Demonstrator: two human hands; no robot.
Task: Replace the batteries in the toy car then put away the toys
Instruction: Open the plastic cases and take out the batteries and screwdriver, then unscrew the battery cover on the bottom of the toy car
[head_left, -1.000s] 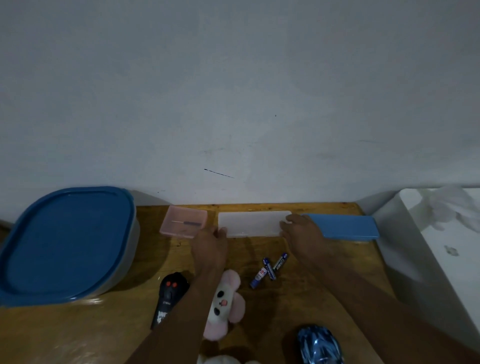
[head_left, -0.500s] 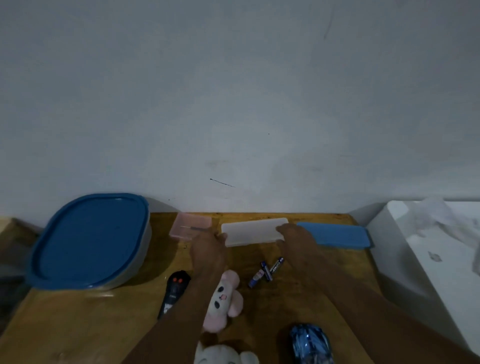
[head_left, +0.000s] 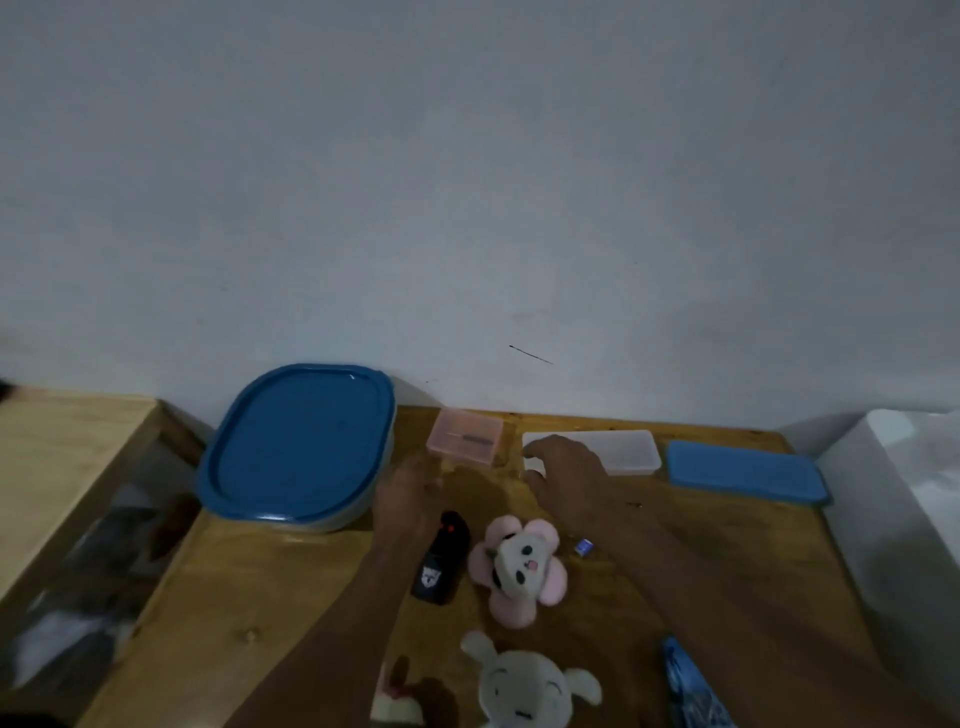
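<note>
My right hand (head_left: 566, 473) lies over the left end of the translucent white box (head_left: 623, 449) at the back of the table, fingers spread and bent down; it grips nothing that I can see. My left hand (head_left: 408, 499), blurred, hovers empty between the small pink box (head_left: 465, 441) and the black remote (head_left: 441, 558). A blue toy car (head_left: 691, 686) shows at the bottom edge under my right forearm. One battery (head_left: 584, 547) peeks out beside that forearm. The pink flower plush (head_left: 519, 569) and a white plush (head_left: 524, 686) lie near the front.
A large container with a blue lid (head_left: 301, 447) stands at the back left of the wooden table (head_left: 249, 613). A flat blue lid (head_left: 743, 470) lies at the back right. A wooden shelf (head_left: 57, 447) is on the left and a white surface (head_left: 893, 519) on the right.
Both hands let go of the white box's ends. My right hand moved to its left end and my left hand drew back toward the remote. The view swung left.
</note>
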